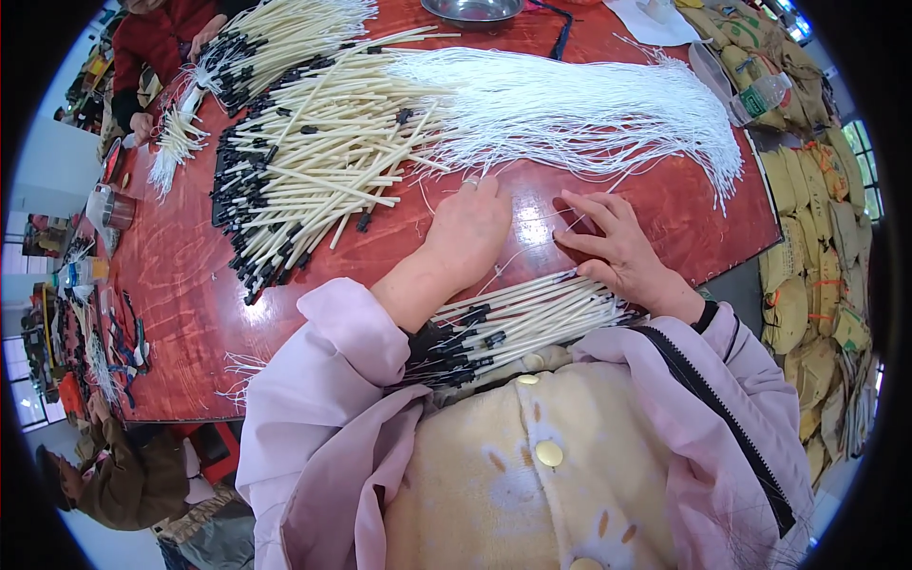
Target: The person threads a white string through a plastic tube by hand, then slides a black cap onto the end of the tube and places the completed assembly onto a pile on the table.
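Note:
My left hand, a ring on one finger, reaches to the near edge of a pile of white strings. Its fingers are bent close together and their tips are hidden, so what they hold cannot be made out. To its right, my right hand hovers over the red table with fingers apart and nothing visible between them. Close to my body lies a bundle of cream sticks with black ends, just below both hands. A thin white string crosses the table between my hands and this bundle.
A large heap of cream sticks with black ends covers the red table at left. A metal bowl and a plastic bottle stand at the far side. Stacked sacks line the right; other people sit at left.

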A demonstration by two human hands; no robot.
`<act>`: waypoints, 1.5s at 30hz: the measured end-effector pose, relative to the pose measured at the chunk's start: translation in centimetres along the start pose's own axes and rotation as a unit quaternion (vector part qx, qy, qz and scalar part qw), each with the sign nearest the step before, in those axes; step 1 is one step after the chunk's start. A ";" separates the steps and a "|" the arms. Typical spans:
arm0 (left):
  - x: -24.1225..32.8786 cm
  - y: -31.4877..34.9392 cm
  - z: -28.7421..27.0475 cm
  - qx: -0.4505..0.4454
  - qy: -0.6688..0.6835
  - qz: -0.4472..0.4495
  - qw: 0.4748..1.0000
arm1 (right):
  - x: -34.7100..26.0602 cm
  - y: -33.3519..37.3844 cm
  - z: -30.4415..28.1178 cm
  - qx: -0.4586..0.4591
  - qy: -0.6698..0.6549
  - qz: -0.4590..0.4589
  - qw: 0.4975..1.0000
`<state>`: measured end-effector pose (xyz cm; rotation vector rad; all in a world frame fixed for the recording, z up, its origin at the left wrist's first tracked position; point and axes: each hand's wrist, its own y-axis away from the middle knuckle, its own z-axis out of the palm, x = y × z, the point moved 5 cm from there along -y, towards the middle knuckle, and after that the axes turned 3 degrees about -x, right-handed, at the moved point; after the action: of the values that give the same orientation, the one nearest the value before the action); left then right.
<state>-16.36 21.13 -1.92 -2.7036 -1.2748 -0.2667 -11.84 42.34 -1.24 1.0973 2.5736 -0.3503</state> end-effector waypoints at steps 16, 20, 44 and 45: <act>2.4 5.1 -1.6 0.053 0.067 -0.097 0.992 | 0.4 -0.2 0.3 0.018 -0.032 0.002 0.999; 3.4 4.9 0.7 0.000 -0.006 -0.057 0.998 | 0.3 -0.1 0.2 0.015 -0.041 0.012 0.999; -8.6 18.2 -3.8 -0.033 0.148 -0.364 0.919 | 0.1 -1.3 -0.4 -0.057 -0.001 -0.021 0.998; -8.6 17.8 -4.6 -0.030 0.146 -0.367 0.918 | 0.0 -1.4 -0.5 -0.046 -0.004 -0.026 0.999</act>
<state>-8.42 2.50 -0.26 -1.9852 -2.1291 -0.7586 -12.92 41.58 -0.59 0.9967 2.5861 -0.2445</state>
